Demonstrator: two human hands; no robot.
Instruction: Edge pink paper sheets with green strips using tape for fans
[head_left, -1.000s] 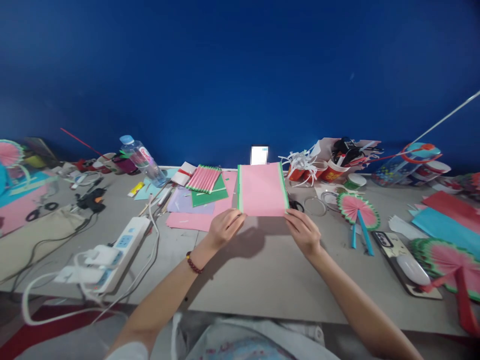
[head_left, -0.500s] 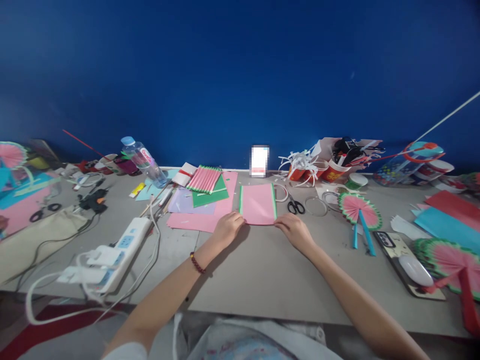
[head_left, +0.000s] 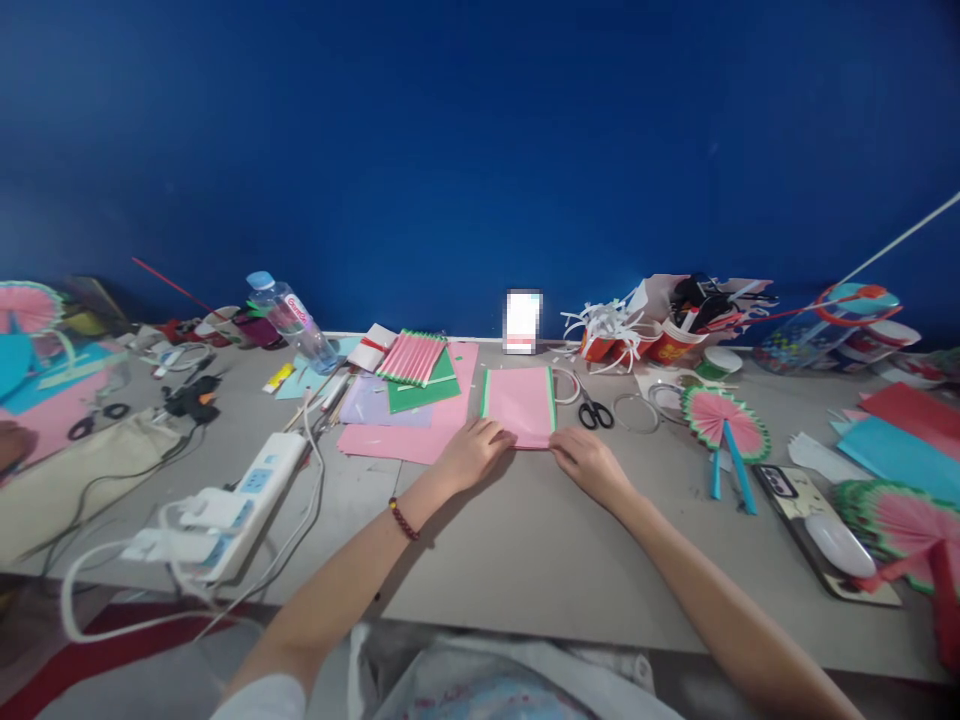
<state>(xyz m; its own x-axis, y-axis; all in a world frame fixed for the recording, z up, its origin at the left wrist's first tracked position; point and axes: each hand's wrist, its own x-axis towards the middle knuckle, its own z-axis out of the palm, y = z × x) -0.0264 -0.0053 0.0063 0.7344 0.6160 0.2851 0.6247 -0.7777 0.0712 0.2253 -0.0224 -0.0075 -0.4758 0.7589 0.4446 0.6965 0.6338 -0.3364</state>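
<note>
A pink sheet of paper [head_left: 519,398] with green strips down its left and right sides lies flat in front of me. Its near edge shows a narrow band that looks folded. My left hand [head_left: 477,455] bends its fingers over the near left corner, pressing the paper. At the near right corner, my right hand [head_left: 589,458] pinches the edge between thumb and fingers. Black-handled scissors [head_left: 595,413] lie just right of the sheet. To the left, a pleated pink-and-green paper [head_left: 413,358] rests on green card [head_left: 424,394] and larger pink paper [head_left: 390,441].
A white power strip [head_left: 255,500] with cables is at left, near a tilted water bottle [head_left: 295,322]. Finished paper fans [head_left: 725,423], a phone [head_left: 784,510] with a white mouse [head_left: 838,544] on it, and paper cups [head_left: 675,343] stand or lie to the right.
My left hand has slid right along the near edge, its fingers now further over the paper. My right hand stays at its corner. The near edge now shows a narrow band.
</note>
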